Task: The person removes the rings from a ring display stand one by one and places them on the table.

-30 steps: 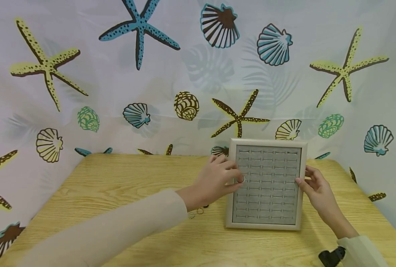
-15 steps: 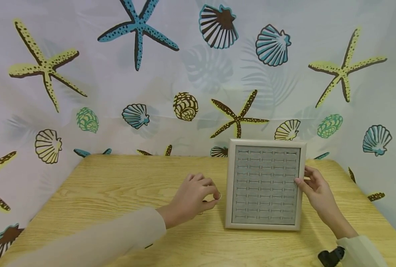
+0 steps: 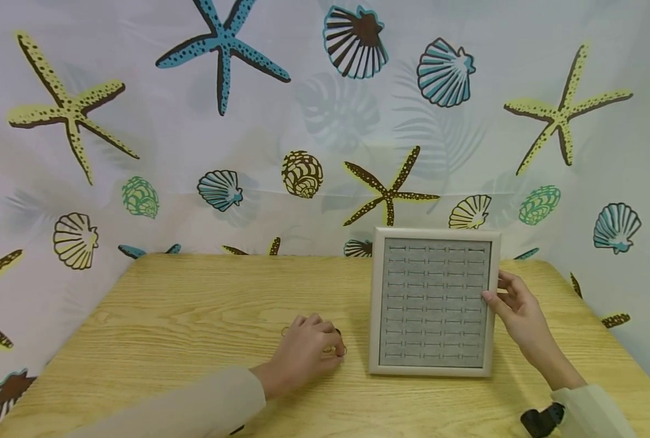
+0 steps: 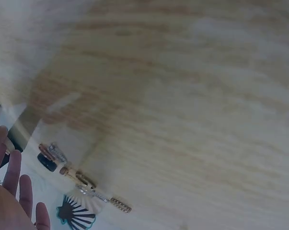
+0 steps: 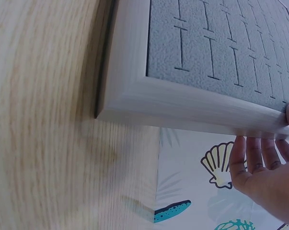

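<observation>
My left hand point(image 3: 305, 353) is low over the table, thumb and forefinger pinching a thin ring point(image 3: 344, 350) beside several other rings point(image 4: 86, 181). One of those loose rings has a dark stone point(image 4: 47, 162); the head view shows some only partly, behind the fingers. A ring display board point(image 3: 434, 304) with grey slotted foam and a pale frame stands propped up to the right, its slots bare. Its right edge is held by my right hand point(image 3: 522, 322), the thumb on the front and the fingers behind the frame.
The wooden table point(image 3: 193, 304) reaches back to a patterned curtain point(image 3: 303, 121) printed with shells and starfish. A black device point(image 3: 543, 420) sits by the right sleeve.
From the left edge of the display board, my left hand has moved down and left with the ring to the loose rings. The right hand stays on the frame.
</observation>
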Demonstrator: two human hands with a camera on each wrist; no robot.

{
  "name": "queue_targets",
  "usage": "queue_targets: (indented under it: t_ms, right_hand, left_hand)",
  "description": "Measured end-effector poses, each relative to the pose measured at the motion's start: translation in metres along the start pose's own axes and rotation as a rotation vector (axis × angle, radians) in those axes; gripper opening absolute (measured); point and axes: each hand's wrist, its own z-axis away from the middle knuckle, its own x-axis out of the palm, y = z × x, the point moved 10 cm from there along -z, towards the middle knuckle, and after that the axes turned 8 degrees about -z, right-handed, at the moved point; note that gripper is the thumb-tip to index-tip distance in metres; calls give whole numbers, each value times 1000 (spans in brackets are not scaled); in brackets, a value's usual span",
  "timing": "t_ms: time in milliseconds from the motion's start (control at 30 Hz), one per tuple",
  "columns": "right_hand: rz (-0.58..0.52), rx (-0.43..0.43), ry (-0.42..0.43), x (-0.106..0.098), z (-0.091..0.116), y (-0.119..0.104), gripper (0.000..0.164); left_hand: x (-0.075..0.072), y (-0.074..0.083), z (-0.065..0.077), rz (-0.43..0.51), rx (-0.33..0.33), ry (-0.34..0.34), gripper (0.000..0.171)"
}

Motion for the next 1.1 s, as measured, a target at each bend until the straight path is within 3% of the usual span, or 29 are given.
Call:
queue_targets:
  t_ms: [467, 1100]
  right_hand:
    - [13, 0, 7, 0, 0, 1, 49]
    - [7, 12, -5, 1, 0, 1, 51]
  left_hand:
    - [18, -3, 6, 14, -2, -86, 4]
    - [16, -5, 5, 50, 13, -74, 4]
